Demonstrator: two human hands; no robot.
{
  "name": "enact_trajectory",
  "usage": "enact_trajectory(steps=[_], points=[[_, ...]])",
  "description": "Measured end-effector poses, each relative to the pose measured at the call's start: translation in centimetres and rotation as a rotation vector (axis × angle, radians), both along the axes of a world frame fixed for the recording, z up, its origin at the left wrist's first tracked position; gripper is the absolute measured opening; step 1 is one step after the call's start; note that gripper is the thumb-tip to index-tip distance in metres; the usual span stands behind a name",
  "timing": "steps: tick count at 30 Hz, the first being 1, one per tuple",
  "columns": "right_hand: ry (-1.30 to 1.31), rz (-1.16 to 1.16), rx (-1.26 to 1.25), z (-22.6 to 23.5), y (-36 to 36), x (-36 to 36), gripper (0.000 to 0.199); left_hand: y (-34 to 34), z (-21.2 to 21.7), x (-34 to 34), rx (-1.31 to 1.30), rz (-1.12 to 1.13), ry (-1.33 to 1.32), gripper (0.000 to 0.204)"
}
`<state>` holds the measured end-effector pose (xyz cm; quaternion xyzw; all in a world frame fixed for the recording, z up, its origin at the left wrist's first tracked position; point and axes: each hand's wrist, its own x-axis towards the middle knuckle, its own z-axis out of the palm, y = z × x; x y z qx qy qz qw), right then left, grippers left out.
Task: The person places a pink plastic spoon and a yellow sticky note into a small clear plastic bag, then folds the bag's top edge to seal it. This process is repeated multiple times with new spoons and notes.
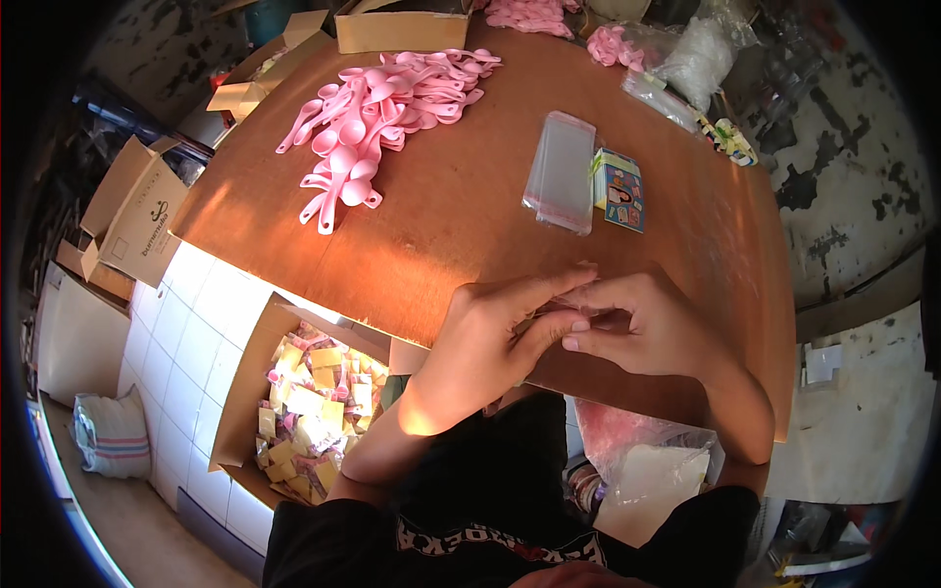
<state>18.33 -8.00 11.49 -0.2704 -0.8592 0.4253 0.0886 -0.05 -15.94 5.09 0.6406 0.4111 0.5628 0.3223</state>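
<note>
My left hand and my right hand meet at the near edge of the brown table. The fingertips of both pinch a small, flat, pale packet between them; the fingers hide most of it. Farther out on the table lies a stack of clear plastic sleeves. Right beside it is a small pile of colourful printed cards. A big heap of pink plastic spoons covers the far left of the table.
An open cardboard box on the tiled floor at my left holds several yellow and pink packets. More cardboard boxes stand beyond it. Plastic bags sit at the table's far right. A clear bag rests by my right elbow.
</note>
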Motion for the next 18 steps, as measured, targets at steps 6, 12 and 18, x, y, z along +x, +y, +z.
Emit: enact_trajectory(steps=[6, 12, 18], points=[[0.099, 0.131, 0.06, 1.5, 1.8, -1.9, 0.015, -0.4, -0.1, -1.3, 0.087, 0.177, 0.059, 0.049], [0.334, -0.087, -0.026, -1.9, 12.4, -7.6, 0.031, -0.4, -3.0, -2.2, -0.207, 0.125, -0.239, 0.032], [0.098, -0.044, 1.11, -6.9, 18.9, -15.2, 0.032, 0.0, -3.8, -2.9, -0.296, 0.174, -0.147, 0.034]])
